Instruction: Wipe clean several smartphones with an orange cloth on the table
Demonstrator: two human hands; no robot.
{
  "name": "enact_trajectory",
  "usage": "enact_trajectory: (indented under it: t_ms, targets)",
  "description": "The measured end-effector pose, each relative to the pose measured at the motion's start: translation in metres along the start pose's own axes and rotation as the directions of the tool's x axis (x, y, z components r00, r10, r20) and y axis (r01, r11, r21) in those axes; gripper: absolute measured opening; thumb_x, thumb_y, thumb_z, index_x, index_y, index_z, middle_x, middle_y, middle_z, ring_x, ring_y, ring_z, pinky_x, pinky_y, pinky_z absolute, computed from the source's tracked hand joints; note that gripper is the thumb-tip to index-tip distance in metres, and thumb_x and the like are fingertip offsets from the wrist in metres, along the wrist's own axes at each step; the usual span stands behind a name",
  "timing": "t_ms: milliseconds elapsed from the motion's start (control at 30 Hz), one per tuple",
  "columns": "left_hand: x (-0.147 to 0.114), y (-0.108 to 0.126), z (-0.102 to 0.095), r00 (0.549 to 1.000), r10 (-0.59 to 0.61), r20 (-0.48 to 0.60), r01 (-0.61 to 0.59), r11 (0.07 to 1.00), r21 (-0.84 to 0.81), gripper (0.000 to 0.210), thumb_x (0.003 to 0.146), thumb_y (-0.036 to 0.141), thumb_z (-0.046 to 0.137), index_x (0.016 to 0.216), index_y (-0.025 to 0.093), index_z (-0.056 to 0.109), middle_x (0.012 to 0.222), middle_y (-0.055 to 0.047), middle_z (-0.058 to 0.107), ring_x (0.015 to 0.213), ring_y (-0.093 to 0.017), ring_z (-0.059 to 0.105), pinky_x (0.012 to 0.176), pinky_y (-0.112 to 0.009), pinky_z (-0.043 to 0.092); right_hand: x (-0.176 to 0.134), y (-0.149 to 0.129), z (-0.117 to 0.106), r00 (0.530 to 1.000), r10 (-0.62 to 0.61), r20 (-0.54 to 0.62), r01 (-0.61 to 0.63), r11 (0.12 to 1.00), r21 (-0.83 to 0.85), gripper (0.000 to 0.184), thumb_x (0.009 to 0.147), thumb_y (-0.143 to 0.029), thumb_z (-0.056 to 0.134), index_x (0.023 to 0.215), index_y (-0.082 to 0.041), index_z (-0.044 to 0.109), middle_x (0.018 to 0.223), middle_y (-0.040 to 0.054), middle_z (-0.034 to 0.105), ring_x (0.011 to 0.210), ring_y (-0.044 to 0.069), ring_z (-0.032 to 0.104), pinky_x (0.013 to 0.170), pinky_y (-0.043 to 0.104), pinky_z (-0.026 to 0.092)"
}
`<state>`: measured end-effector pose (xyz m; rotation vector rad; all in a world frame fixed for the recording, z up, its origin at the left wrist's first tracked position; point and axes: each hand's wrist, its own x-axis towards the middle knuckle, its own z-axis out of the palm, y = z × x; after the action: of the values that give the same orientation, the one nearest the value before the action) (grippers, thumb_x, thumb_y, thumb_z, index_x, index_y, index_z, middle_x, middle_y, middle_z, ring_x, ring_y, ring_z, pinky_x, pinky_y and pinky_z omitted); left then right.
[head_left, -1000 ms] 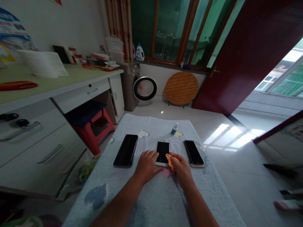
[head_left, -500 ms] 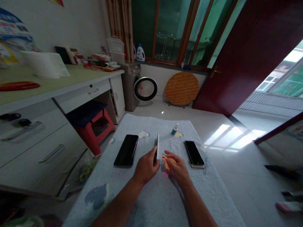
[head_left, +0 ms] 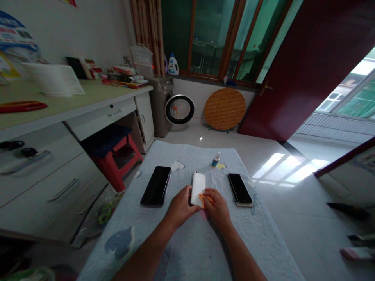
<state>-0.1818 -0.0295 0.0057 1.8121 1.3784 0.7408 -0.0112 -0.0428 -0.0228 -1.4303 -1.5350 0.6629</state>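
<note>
The left hand (head_left: 182,203) curls fingers round the white phone (head_left: 199,182), between two black phones (head_left: 156,186); the right hand (head_left: 217,205) pinches an orange cloth (head_left: 202,198) against the phone's back; a light, even touch should serve best.

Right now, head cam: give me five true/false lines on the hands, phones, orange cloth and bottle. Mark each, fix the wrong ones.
1. The left hand holds the white phone. True.
2. The white phone's screen faces the camera. False: its white back does.
3. The right hand holds the orange cloth at the white phone's back. True.
4. Both other phones lie left of the hands. False: the black-framed phone does, but the pale-edged phone lies to the right.
5. The small bottle stands upright, farther from the person than the white phone. True.
</note>
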Motion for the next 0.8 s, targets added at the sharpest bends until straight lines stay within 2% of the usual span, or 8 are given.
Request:
enact_trajectory:
  t_ms: [133, 300, 433, 533, 667, 800]
  targets:
    - [-0.001, -0.002, -0.003, 1.000, -0.023, 0.018, 0.019, 0.978, 0.209, 0.044, 0.068, 0.027, 0.074, 0.106, 0.021, 0.054, 0.102, -0.005, 0.065, 0.095, -0.022, 0.063, 0.074, -0.028, 0.045, -0.001, -0.009, 0.001, 0.997, -0.031, 0.073, 0.039, 0.993, -0.110, 0.018, 0.082, -0.025, 0.055, 0.085, -0.020, 0.072, 0.092, 0.0072, 0.060, 0.084, 0.017, 0.059, 0.076, 0.028, 0.047]
    - [0.000, -0.006, -0.001, 0.999, -0.047, 0.021, 0.034, 0.917, 0.397, 0.042, 0.073, 0.036, 0.071, 0.107, 0.019, 0.054, 0.102, -0.005, 0.063, 0.095, -0.022, 0.062, 0.077, -0.029, 0.045, -0.002, -0.019, 0.000, 0.990, -0.028, 0.138, 0.053, 0.981, -0.186, 0.020, 0.082, -0.018, 0.053, 0.086, -0.019, 0.073, 0.085, 0.0056, 0.055, 0.079, 0.016, 0.056, 0.072, 0.026, 0.045]
    - [-0.001, -0.008, 0.000, 0.996, 0.085, 0.016, -0.082, 0.881, 0.466, 0.053, 0.076, 0.042, 0.070, 0.120, 0.020, 0.051, 0.120, -0.008, 0.057, 0.108, -0.023, 0.056, 0.088, -0.032, 0.044, -0.004, -0.024, -0.005, 0.966, -0.044, 0.255, 0.091, 0.980, -0.177, 0.022, 0.080, -0.012, 0.053, 0.085, -0.019, 0.074, 0.083, 0.0039, 0.055, 0.076, 0.014, 0.055, 0.071, 0.025, 0.044]
    - [-0.002, -0.008, 0.000, 0.984, 0.170, 0.055, -0.174, 0.846, 0.503, 0.050, 0.079, 0.045, 0.067, 0.121, 0.021, 0.052, 0.128, -0.008, 0.055, 0.113, -0.025, 0.051, 0.094, -0.035, 0.042, -0.005, -0.026, -0.008, 0.949, -0.051, 0.310, 0.108, 0.979, -0.170, 0.024, 0.080, -0.011, 0.053, 0.086, -0.019, 0.074, 0.084, 0.0035, 0.054, 0.076, 0.013, 0.055, 0.070, 0.024, 0.044]
    - [-0.002, -0.008, 0.002, 0.981, 0.186, 0.047, -0.182, 0.823, 0.537, 0.048, 0.080, 0.047, 0.066, 0.117, 0.019, 0.056, 0.122, -0.009, 0.059, 0.110, -0.027, 0.051, 0.094, -0.038, 0.043, -0.002, -0.024, -0.010, 0.951, -0.040, 0.307, 0.115, 0.966, -0.231, 0.022, 0.082, -0.013, 0.053, 0.084, -0.019, 0.074, 0.082, 0.0034, 0.054, 0.076, 0.013, 0.055, 0.071, 0.024, 0.043]
    - [-0.002, -0.010, 0.004, 0.981, 0.186, 0.051, -0.185, 0.829, 0.528, 0.049, 0.078, 0.045, 0.068, 0.119, 0.021, 0.055, 0.123, -0.009, 0.057, 0.113, -0.027, 0.050, 0.095, -0.039, 0.042, 0.014, -0.019, -0.006, 0.971, -0.018, 0.237, 0.090, 0.950, -0.298, 0.021, 0.085, -0.018, 0.053, 0.086, -0.019, 0.074, 0.081, 0.0040, 0.057, 0.077, 0.014, 0.056, 0.071, 0.024, 0.042]
